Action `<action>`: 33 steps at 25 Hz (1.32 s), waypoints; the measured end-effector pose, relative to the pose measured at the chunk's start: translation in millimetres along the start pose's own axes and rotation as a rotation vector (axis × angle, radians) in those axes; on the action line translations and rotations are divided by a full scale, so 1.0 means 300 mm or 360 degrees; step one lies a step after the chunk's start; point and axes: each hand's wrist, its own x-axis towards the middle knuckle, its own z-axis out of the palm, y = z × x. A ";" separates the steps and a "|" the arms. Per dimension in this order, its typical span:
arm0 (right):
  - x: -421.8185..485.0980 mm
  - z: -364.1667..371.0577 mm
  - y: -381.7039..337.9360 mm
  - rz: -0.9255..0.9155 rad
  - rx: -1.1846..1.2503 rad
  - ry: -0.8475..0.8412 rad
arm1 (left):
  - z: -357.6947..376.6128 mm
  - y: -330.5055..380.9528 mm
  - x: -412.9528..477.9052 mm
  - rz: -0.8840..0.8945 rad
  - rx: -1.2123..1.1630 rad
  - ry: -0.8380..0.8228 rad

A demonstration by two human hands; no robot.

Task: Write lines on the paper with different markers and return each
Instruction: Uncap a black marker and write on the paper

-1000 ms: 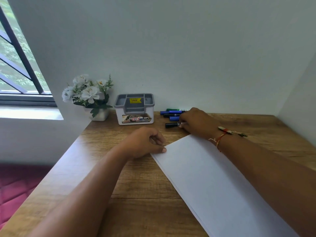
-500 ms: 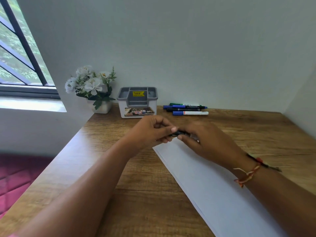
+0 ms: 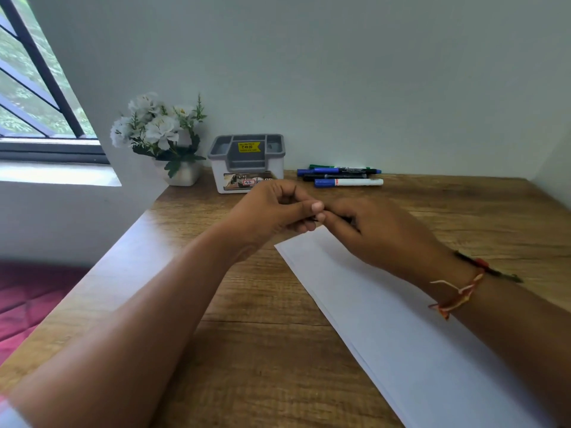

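White paper (image 3: pixel 386 313) lies slanted on the wooden desk (image 3: pixel 262 359). Above its far corner both hands meet on a black marker (image 3: pixel 315 218), almost wholly hidden by fingers. My left hand (image 3: pixel 272 211) pinches one end with thumb and fingers. My right hand (image 3: pixel 377 233) curls round the other end. Several more markers (image 3: pixel 340 175), blue, black and green, lie side by side by the back wall.
A grey-and-white desk organiser (image 3: pixel 246 162) stands at the back, with a white flower pot (image 3: pixel 173 143) to its left. A window is at the far left. The desk's left edge drops to a red floor.
My right hand took a black marker from the row at the back and brought it toward me. My left hand left the paper's corner and closed on the marker's end.
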 end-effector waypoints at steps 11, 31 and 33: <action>0.001 -0.022 -0.025 0.0035 -0.0154 -0.0069 | -0.009 0.018 -0.007 0.0020 -0.0012 0.0018; -0.046 -0.005 -0.029 0.0621 0.1209 -0.0108 | -0.127 0.007 -0.004 -0.0416 0.1053 -0.0248; -0.050 0.019 -0.024 0.0252 0.0463 -0.0203 | -0.136 0.005 -0.002 -0.0403 0.1133 -0.0312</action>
